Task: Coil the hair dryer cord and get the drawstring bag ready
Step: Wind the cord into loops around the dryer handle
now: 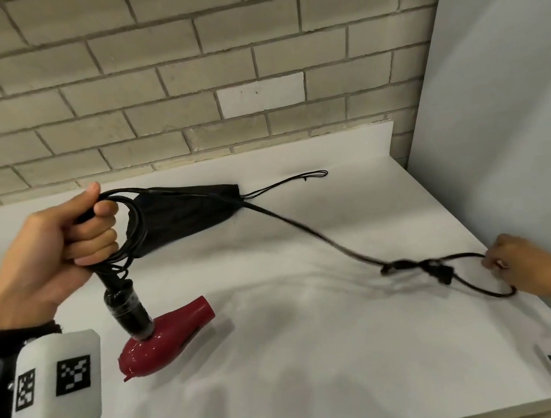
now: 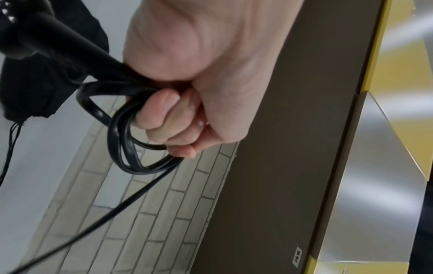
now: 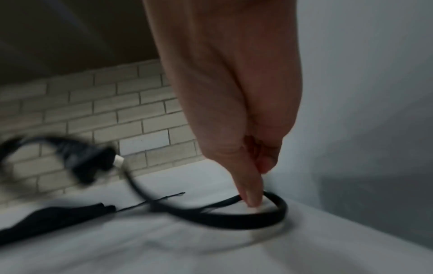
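Observation:
My left hand [image 1: 91,230] is raised over the white table [image 1: 318,358] and grips several black cord loops [image 2: 121,140] together with the cord's thick stem. The red hair dryer [image 1: 165,341] hangs from that stem, low over the table. Behind the loops the black drawstring bag [image 1: 182,216] lies flat, its strings [image 1: 298,178] trailing right. The cord [image 1: 304,229] runs right to a knot and the plug [image 1: 441,274]. My right hand [image 1: 493,261] is at the table's right edge, index fingertip [image 3: 251,200] down inside the cord's end loop [image 3: 269,220] and touching it.
A brick wall [image 1: 184,81] backs the table. A grey panel [image 1: 510,79] closes off the right side right beside my right hand. The table's front edge runs along the bottom of the head view.

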`<state>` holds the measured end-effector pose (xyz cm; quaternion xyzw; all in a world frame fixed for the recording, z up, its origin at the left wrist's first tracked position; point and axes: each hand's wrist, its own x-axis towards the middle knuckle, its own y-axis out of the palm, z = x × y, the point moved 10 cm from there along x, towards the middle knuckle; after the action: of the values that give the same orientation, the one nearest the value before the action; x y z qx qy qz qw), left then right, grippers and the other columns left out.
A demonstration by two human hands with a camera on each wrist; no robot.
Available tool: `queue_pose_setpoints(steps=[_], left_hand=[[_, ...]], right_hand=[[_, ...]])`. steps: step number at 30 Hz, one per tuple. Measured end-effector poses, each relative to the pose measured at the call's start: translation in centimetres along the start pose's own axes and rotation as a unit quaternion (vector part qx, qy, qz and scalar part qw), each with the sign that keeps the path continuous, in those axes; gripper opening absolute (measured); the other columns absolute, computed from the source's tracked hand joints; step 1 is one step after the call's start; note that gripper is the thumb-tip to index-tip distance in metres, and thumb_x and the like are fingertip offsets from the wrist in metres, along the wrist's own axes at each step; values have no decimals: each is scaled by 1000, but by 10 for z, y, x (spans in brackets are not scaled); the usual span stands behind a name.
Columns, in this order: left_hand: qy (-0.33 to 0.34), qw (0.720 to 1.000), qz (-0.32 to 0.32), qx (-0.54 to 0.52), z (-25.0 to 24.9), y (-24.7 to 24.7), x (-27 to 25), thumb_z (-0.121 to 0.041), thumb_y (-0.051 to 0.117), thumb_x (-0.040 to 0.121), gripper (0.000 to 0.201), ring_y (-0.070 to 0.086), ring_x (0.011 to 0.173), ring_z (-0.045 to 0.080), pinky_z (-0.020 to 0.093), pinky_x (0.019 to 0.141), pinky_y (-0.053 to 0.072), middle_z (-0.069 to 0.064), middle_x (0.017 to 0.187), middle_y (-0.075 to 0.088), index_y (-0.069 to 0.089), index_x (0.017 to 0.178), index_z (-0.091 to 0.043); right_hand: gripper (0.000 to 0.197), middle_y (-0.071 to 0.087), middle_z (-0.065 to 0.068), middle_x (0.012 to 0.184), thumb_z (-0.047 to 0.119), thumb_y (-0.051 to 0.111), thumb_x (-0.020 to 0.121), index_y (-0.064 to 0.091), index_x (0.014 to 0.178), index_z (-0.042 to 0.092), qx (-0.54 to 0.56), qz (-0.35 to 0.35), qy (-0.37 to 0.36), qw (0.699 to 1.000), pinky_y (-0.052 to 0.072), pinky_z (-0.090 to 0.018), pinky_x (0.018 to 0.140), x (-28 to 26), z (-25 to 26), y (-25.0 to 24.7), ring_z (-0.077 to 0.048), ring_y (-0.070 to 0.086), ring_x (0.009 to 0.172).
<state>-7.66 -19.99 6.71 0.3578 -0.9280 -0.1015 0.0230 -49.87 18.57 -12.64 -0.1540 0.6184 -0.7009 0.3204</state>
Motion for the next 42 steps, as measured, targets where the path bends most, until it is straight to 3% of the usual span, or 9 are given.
queue_pose_setpoints(steps=[6, 11, 14, 19, 23, 27, 31, 36, 42], left_hand=[[-8, 1000, -5, 15, 4, 37, -10, -34, 49, 84, 32, 4, 38, 9, 17, 30, 12, -9, 52, 7, 50, 56, -18], [-14, 1000, 3, 3, 4, 57, -11, -34, 48, 84, 32, 3, 39, 9, 17, 30, 12, -9, 52, 7, 50, 55, -19], [-13, 1000, 6, -1, 4, 64, -13, -33, 47, 84, 33, 4, 39, 8, 16, 30, 13, -9, 51, 7, 49, 55, -18], [-17, 1000, 1, -2, 6, 64, -14, -34, 46, 87, 35, 3, 39, 8, 16, 31, 12, -9, 51, 7, 50, 55, -18], [-24, 1000, -1, 1, 10, 64, -14, -33, 44, 89, 37, 3, 39, 8, 16, 30, 13, -9, 52, 7, 50, 56, -18], [-32, 999, 2, 1, 15, 66, -14, -33, 43, 91, 36, 3, 39, 8, 16, 30, 13, -9, 52, 7, 49, 59, -17], [-33, 999, -1, 2, 18, 69, -13, -32, 43, 90, 36, 3, 40, 8, 17, 31, 13, -9, 52, 7, 49, 58, -16], [-42, 999, 4, 0, 22, 72, -13, -33, 46, 87, 33, 3, 40, 9, 17, 32, 11, -9, 52, 7, 49, 59, -16], [-46, 999, 6, -5, 23, 70, -13, -33, 46, 87, 32, 3, 40, 9, 17, 31, 12, -9, 52, 7, 48, 60, -16]], right_hand=[[11, 68, 14, 93, 29, 52, 94, 63, 93, 28, 124, -15, -148, 981, 41, -18, 76, -28, 82, -30, -9, 64, 93], [62, 46, 33, 124, 71, 55, 71, 47, 126, 45, 126, 165, -271, 940, 34, -7, 95, -66, 163, -5, 17, 41, 115], [58, 46, 22, 124, 54, 68, 74, 50, 126, 37, -8, 245, -300, 922, 36, -18, 100, -74, 162, 34, 3, 40, 116], [13, 54, 9, 91, 34, 58, 84, 46, 87, 29, -14, 125, -284, 951, 44, -26, 70, -66, 147, 38, -12, 52, 83], [23, 63, 18, 99, 32, 50, 94, 45, 113, 42, 8, 12, -329, 944, 50, -26, 72, -79, 153, 23, -9, 60, 82], [26, 64, 16, 96, 26, 55, 93, 54, 110, 45, 167, 44, -280, 944, 51, -21, 57, -79, 148, 14, -10, 62, 66], [43, 60, 8, 91, 26, 74, 76, 38, 99, 36, 216, 48, -244, 944, 46, -17, 64, -79, 146, 8, -9, 58, 79], [52, 50, 9, 96, 50, 84, 55, 59, 97, 32, 352, 156, -234, 893, 53, -23, 80, -89, 147, 6, -7, 58, 87], [42, 61, 0, 97, 20, 72, 79, 53, 116, 30, 442, 127, -254, 851, 52, -23, 81, -87, 146, -7, -24, 64, 94]])
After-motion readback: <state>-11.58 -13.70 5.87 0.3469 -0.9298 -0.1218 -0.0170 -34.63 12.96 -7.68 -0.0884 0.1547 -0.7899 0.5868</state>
